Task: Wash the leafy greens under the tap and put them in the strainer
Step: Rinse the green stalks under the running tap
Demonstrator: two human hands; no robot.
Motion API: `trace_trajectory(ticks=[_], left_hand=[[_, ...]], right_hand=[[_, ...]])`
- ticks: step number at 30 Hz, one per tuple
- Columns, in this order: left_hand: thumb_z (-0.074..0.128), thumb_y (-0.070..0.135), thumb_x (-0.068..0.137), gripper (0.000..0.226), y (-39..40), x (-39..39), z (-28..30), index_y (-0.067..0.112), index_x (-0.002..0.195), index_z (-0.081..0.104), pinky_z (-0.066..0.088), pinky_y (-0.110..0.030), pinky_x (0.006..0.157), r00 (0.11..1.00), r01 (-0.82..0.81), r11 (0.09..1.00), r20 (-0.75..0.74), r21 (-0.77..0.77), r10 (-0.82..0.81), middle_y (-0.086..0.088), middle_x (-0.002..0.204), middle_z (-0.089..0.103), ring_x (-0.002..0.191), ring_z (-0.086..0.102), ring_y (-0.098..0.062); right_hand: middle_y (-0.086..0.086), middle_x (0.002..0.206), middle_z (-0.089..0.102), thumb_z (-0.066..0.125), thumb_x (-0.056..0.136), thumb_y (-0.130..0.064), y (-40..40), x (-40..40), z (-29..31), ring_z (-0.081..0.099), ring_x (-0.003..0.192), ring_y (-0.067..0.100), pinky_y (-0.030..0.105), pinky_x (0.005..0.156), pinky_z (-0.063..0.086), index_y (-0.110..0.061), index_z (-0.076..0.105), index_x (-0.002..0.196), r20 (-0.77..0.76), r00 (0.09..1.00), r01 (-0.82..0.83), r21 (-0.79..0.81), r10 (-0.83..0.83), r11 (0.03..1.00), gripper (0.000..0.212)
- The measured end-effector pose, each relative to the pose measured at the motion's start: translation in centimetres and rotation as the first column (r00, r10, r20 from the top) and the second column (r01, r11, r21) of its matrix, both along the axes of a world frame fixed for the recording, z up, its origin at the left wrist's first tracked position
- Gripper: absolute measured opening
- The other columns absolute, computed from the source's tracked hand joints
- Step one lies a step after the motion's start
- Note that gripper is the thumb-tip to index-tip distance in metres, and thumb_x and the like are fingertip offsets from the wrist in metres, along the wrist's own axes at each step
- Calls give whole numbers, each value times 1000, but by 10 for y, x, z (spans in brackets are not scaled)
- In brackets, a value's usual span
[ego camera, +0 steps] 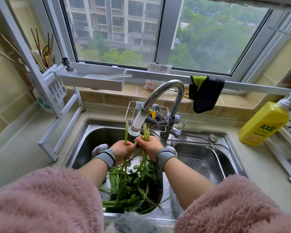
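Both hands are up under the tap here, right at the white nozzle. The left hand has its fingers curled round a single long stalk, whose cut end pokes up just left of the nozzle while the rest trails down towards the basin. The right hand grips a small bunch of stalks, cut ends up beside the nozzle, leaves hanging below the wrist. The two hands sit close together, knuckles nearly touching. Grey wristbands on both wrists, fluffy pink sleeves pushed back to the forearms.

Whether water is running from the nozzle, I cannot tell.

Down in the left basin of the sink lies the rest of the greens, a loose heap of leaves and stems under the forearms. The strainer, a steel mesh basket, sits in the right basin, just beside the right wrist; its mesh looks bare where it shows.

Behind the tap, a wire rack holds a steel scourer. A yellow soap bottle stands on the counter to the right, a dark cloth hangs from the rail under the window, and chopsticks stand in a holder at the left.
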State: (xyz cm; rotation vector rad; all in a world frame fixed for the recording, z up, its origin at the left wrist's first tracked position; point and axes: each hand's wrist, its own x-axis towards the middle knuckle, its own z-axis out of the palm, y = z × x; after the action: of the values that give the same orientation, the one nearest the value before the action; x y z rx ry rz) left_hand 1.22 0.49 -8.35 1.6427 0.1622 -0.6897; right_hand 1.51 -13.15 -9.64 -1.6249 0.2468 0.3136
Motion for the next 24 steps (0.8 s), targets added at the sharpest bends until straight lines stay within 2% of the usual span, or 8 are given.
trace_trajectory(ticks=[6,9,12,14,17,19,22,24], left_hand=[[46,3,96,19,-1,-2,5,5,81,57,49,-21,51,997,29,994,-71,-103,-36,-7,66,56,60,53,-16],[46,4,96,15,-1,-1,6,3,86,57,54,-26,59,997,-4,992,-83,-122,-6,-10,70,63,63,61,-18],[46,9,97,16,-1,0,5,1,88,57,55,-26,57,997,-42,992,-72,-123,33,-13,76,63,68,62,-21],[46,9,96,17,-1,0,4,1,85,57,56,-27,58,997,-43,991,-70,-123,35,-14,75,62,69,62,-23],[46,13,97,19,-1,-1,3,3,87,57,55,-32,65,997,21,997,-72,-75,-26,-13,77,64,65,65,-20],[41,25,99,28,0,-1,1,4,88,55,53,-34,69,996,65,998,-62,-14,-66,-13,79,67,64,66,-20],[32,39,100,39,-1,-2,-2,6,89,50,49,-33,66,993,115,990,-43,83,-112,-12,77,65,64,59,-22],[30,45,98,45,-3,-5,-5,5,103,48,50,-31,64,987,161,981,-51,113,-156,-11,78,61,64,58,-21]], right_hand=[[1,65,59,54,94,-22,4,4,0,54,69,23,43,77,48,-18,63,67,-1,999,42,-54,-42,998,29],[2,65,57,55,93,-17,5,4,3,54,63,18,36,71,49,-15,61,70,-1,999,49,-6,-49,999,25],[3,63,55,59,90,-8,5,2,5,54,59,14,28,64,49,-12,56,68,-2,1000,-11,57,11,998,22],[1,62,54,59,89,-7,3,2,5,53,58,12,24,62,48,-13,55,66,2,1000,-11,27,11,1000,24],[0,60,53,59,90,-12,0,2,5,52,57,14,31,67,50,-15,55,64,3,1000,31,11,-31,999,27],[0,62,56,56,92,-16,-4,1,9,55,58,13,28,65,52,-15,59,68,16,999,35,11,-36,999,24],[-1,65,56,53,94,-15,-5,-1,9,53,59,8,19,58,47,-16,61,72,41,999,27,-45,-25,999,24],[-2,66,57,53,94,-13,-3,0,7,53,61,9,23,68,49,-16,61,71,27,1000,16,-36,-15,999,24]])
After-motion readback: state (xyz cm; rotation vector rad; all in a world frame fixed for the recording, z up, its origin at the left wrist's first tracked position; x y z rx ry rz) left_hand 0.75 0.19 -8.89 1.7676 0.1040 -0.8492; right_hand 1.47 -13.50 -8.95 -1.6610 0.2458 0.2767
